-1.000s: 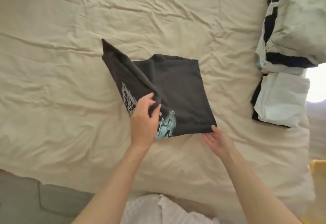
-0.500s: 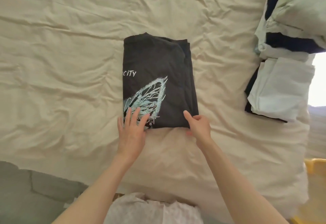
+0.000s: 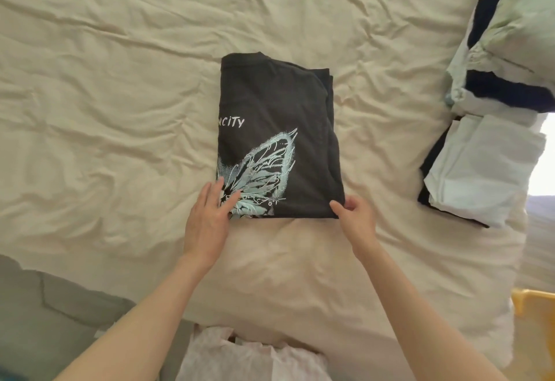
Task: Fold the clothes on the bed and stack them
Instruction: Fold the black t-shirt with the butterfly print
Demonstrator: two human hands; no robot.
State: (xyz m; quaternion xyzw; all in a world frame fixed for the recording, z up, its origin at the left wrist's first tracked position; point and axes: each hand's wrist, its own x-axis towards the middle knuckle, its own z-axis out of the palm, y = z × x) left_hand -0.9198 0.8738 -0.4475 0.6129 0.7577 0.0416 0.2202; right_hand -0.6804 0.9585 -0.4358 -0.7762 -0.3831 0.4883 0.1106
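The near left corner of the dark T-shirt (image 3: 277, 140) is being pressed flat by the left hand (image 3: 207, 215), with its fingers straight and spread on the blue butterfly print. The near right corner is being pinched by the right hand (image 3: 356, 215), with the thumb on top and the fingers curled under the edge. Just past both hands, the shirt is lying folded into a neat block on the bed (image 3: 120, 80). Far off to the right of the right hand, a stack of folded clothes (image 3: 480, 170) is being kept. The shirt is probably soft, light and floppy, so it is best lifted from under both near corners, or the folds may be shaken loose.
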